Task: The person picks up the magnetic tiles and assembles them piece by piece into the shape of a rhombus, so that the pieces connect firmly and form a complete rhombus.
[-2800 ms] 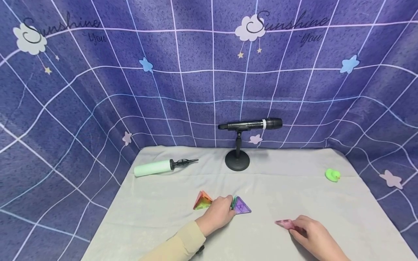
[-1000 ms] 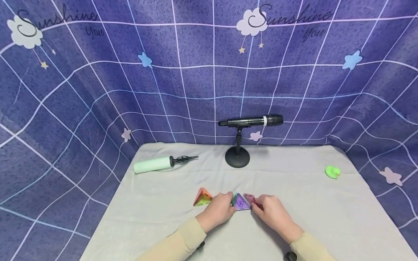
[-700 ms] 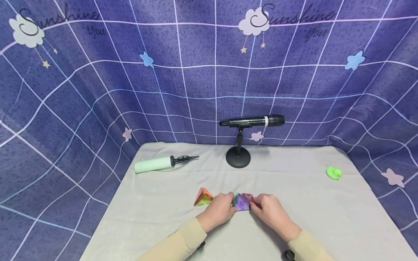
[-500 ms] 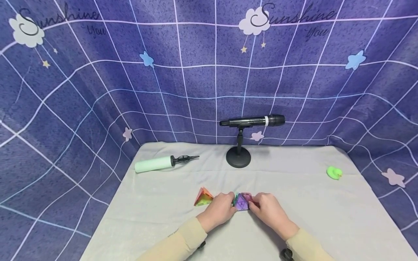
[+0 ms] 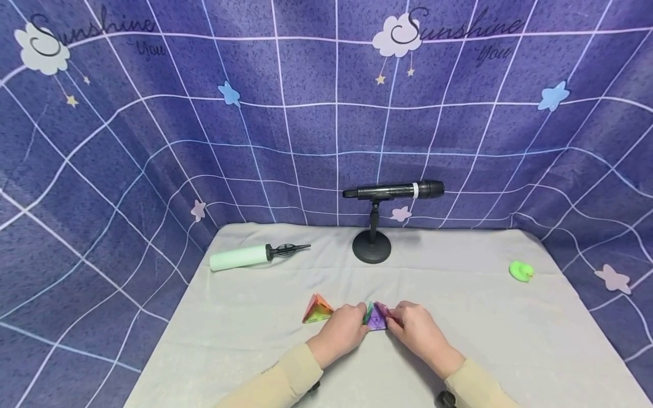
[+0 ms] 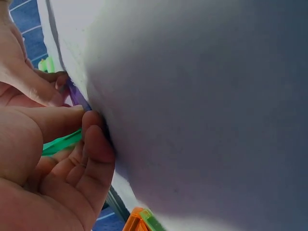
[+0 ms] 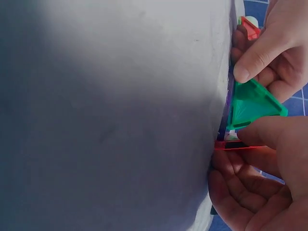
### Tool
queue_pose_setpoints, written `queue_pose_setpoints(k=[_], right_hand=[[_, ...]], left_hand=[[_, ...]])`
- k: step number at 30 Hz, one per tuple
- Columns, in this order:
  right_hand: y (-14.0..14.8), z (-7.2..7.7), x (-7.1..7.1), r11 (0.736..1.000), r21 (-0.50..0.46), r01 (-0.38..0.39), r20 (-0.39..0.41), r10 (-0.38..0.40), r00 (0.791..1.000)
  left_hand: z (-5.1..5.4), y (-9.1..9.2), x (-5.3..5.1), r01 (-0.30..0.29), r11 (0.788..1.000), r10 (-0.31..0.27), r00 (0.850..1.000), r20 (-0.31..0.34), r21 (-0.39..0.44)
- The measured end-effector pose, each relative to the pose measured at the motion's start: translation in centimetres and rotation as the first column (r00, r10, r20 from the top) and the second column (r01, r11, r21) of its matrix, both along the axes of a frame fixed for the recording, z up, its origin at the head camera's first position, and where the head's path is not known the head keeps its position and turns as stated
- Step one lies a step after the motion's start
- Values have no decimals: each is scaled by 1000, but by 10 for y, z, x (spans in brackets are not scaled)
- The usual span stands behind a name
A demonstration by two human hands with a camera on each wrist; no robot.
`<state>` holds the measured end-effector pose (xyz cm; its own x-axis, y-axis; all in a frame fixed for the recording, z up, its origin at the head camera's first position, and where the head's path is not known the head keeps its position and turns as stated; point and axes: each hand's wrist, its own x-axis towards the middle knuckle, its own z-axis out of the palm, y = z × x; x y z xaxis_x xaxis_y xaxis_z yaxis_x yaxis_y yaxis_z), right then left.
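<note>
A purple triangular magnetic tile (image 5: 377, 323) lies on the table between the two hands. Along its left side a green triangular magnetic tile (image 7: 257, 107) stands raised, and my left hand (image 5: 340, 330) pinches it near the lower corner, thumb in front. My right hand (image 5: 420, 333) pinches a pink triangular magnetic tile (image 5: 382, 309) between thumb and fingers. That tile is tilted up at the purple tile's right edge; in the right wrist view it shows edge-on as a thin red strip. Left of my left hand sits an orange, red and yellow-green tile pyramid (image 5: 317, 310).
Behind the tiles stands a black microphone (image 5: 393, 190) on a round-based stand (image 5: 372, 247). A pale green hand pump (image 5: 240, 258) lies at the back left, and a green toy duck (image 5: 521, 271) sits at the right. A purple grid curtain (image 5: 285, 130) encloses the table.
My right hand has brought the pink tile leftward from the right of the table to the purple tile, then tilted it up. My left hand has stayed at the green tile.
</note>
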<state>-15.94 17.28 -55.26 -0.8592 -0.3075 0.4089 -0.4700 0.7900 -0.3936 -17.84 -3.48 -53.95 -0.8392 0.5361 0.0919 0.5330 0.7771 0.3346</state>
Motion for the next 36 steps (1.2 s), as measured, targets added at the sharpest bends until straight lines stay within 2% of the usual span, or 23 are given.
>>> queue_pose_setpoints(k=[11, 21, 27, 30, 36], right_hand=[[-3, 4, 2, 1000, 24, -18, -36, 19, 999], [-7, 6, 4, 998, 68, -11, -52, 15, 999], [-7, 7, 3, 998, 58, -17, -74, 21, 997], [-7, 6, 3, 999, 39, -15, -49, 17, 999], [-3, 6, 4, 1000, 17, -27, 14, 26, 1000]], left_hand=[[1, 1, 1, 45, 997, -48, 997, -54, -58], [2, 3, 3, 48, 994, -57, 994, -98, -96], [0, 3, 3, 52, 994, -63, 992, -114, -97], [-3, 2, 3, 52, 995, -60, 992, -109, -82], [-3, -5, -1, 49, 999, -50, 998, -42, -21]])
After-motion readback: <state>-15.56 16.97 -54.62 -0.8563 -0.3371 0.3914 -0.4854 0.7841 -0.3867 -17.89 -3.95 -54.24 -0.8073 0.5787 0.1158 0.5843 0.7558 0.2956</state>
